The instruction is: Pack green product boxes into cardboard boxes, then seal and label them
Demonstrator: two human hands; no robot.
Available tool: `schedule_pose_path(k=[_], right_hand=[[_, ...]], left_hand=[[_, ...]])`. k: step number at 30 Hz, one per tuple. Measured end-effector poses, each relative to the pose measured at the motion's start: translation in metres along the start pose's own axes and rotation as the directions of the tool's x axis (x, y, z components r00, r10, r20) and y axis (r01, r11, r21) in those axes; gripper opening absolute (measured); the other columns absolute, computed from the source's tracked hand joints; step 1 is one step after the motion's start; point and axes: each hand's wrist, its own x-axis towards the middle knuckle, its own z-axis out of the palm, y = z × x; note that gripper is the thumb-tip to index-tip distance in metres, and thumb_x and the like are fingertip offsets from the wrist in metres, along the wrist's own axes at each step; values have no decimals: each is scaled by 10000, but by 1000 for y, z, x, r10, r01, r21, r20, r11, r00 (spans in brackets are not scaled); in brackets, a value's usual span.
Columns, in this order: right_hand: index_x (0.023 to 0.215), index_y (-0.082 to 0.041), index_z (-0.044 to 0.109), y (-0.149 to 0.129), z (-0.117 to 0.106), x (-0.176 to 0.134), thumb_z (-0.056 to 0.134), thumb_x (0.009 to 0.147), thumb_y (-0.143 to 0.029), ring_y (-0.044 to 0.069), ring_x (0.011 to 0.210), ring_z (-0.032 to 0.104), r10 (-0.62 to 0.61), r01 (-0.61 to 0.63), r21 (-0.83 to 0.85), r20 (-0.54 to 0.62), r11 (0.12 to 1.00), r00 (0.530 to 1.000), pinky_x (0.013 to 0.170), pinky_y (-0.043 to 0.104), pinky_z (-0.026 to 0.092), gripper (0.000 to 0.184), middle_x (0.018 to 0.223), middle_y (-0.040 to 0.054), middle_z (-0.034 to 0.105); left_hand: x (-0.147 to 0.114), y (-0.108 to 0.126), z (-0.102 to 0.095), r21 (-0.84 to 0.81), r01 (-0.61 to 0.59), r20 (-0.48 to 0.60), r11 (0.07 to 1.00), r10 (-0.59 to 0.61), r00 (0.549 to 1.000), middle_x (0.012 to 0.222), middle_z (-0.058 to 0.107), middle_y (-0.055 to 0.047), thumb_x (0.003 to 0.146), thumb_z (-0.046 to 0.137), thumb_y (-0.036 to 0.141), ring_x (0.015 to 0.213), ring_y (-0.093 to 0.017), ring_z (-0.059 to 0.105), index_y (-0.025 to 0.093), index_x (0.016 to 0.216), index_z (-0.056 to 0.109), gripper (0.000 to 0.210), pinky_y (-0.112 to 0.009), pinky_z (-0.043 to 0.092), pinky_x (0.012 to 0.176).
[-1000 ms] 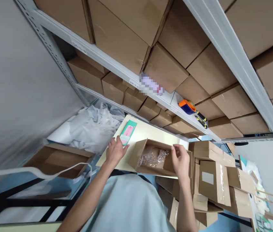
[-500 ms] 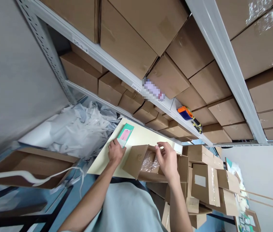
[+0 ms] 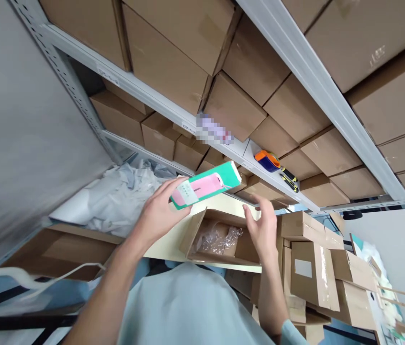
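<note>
Your left hand (image 3: pixel 161 203) is wrapped round one end of the green-and-pink box (image 3: pixel 206 184), raised over the bench (image 3: pixel 168 244) | your right hand (image 3: pixel 263 223), fingers parted, holding nothing, is near the open carton's (image 3: pixel 251 247) right end | clear plastic wrap (image 3: pixel 220 240) lies inside | beyond, an orange-and-blue tool (image 3: pixel 267 162) rests on the shelf (image 3: pixel 238 147)

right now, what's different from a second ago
The left hand has taken hold of the green and pink box and lifted it off the tabletop, toward the right. Clear plastic still lies in the open carton, the orange-and-blue tool on the shelf.
</note>
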Motion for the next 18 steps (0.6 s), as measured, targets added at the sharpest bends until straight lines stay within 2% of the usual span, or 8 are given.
schedule_pose_path(k=[2,3,6,8,12,15,18], right_hand=[[1564,-247,615,8,-32,-6,658,1100,-400,307,1228,736,-16,16,-3,-21,1000,1000,947,451,670,491,1421,163,742],[1647,-278,542,13,-48,-12,667,1092,-372,310,1270,728,-24,24,-2,10,1000,1000,966,462,677,576,1499,160,702],[1768,-383,367,32,-89,-37,659,1067,-266,329,1453,662,-51,53,-6,226,999,973,1100,510,660,769,1685,108,572],[1778,-420,338,49,-104,-58,665,1043,-222,340,1531,615,-45,52,-8,359,999,932,1142,514,650,828,1732,77,528],[1736,-393,403,92,-106,-104,691,1005,-195,340,1451,688,39,-38,-12,492,999,870,1101,505,678,811,1680,87,584],[1687,-343,466,118,-98,-130,697,986,-185,331,1411,716,92,-106,-6,549,994,831,1106,506,678,755,1633,103,626],[1672,-318,478,134,-93,-140,677,972,-156,318,1453,688,122,-152,2,588,988,800,1135,502,663,746,1641,106,621]], left_hand=[[-10,39,-10,105,-104,91,989,95,991,1585,660,-36,838,671,269,1477,-317,624,314,1518,649,681,-446,509,1274],[-16,55,-11,145,-142,148,979,120,982,1578,666,-32,837,653,234,1490,-322,615,321,1512,659,681,-461,498,1290],[-38,84,5,190,-239,323,952,170,931,1581,671,-25,829,609,165,1531,-327,583,335,1532,658,725,-483,486,1313],[-54,91,24,185,-269,434,945,167,885,1610,655,-21,833,592,149,1563,-328,555,343,1578,630,771,-489,488,1316],[-88,88,64,205,-214,604,955,48,796,1640,630,-26,806,573,107,1571,-332,547,339,1635,584,861,-480,522,1284],[-110,80,87,233,-182,655,955,-16,756,1622,642,-39,809,572,109,1540,-319,578,315,1618,591,835,-445,531,1265],[-121,74,100,290,-173,681,941,-76,728,1612,650,-60,837,592,156,1502,-312,610,288,1611,580,785,-415,564,1210]])
